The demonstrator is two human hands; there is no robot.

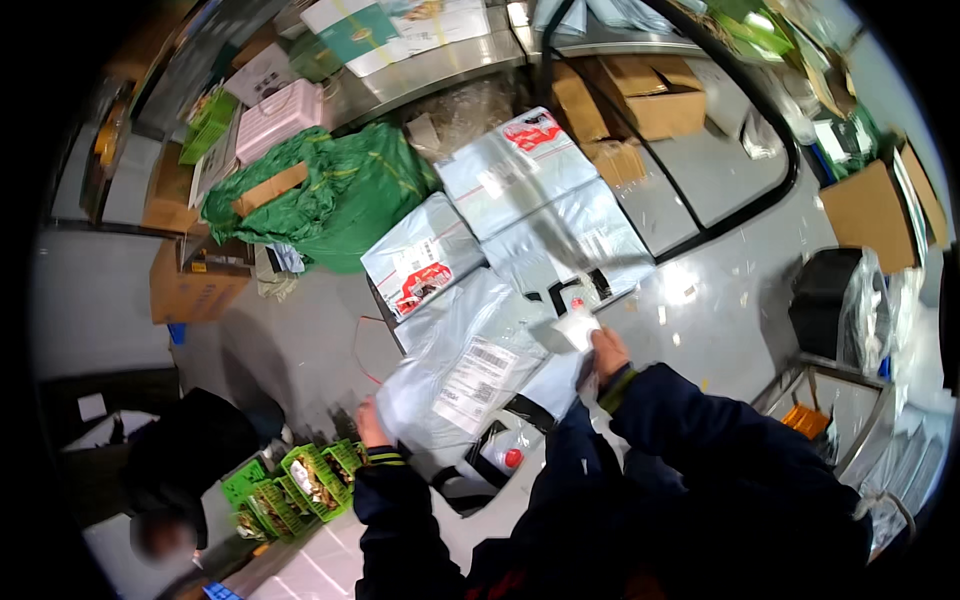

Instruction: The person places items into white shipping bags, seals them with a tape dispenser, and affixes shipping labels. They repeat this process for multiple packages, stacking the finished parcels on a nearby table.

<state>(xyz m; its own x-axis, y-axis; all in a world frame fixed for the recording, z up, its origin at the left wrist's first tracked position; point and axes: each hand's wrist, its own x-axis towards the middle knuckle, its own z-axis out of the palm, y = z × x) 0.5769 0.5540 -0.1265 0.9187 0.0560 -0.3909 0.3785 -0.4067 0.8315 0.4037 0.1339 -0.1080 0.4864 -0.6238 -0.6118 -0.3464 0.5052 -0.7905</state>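
Grey mailer bag among stacked parcels

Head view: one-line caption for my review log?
Both hands, left and right, hold a grey mailer bag above stacked parcels.

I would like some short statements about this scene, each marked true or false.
1. The left hand grips the edge of a grey mailing bag. True.
2. The right hand is empty. False: its fingers pinch a small white paper.
3. A green sack lies beyond the parcels. True.
4. The cardboard boxes on the floor are stacked on the green sack. False: they stand apart, to its right.
5. Green baskets sit lower left. True.
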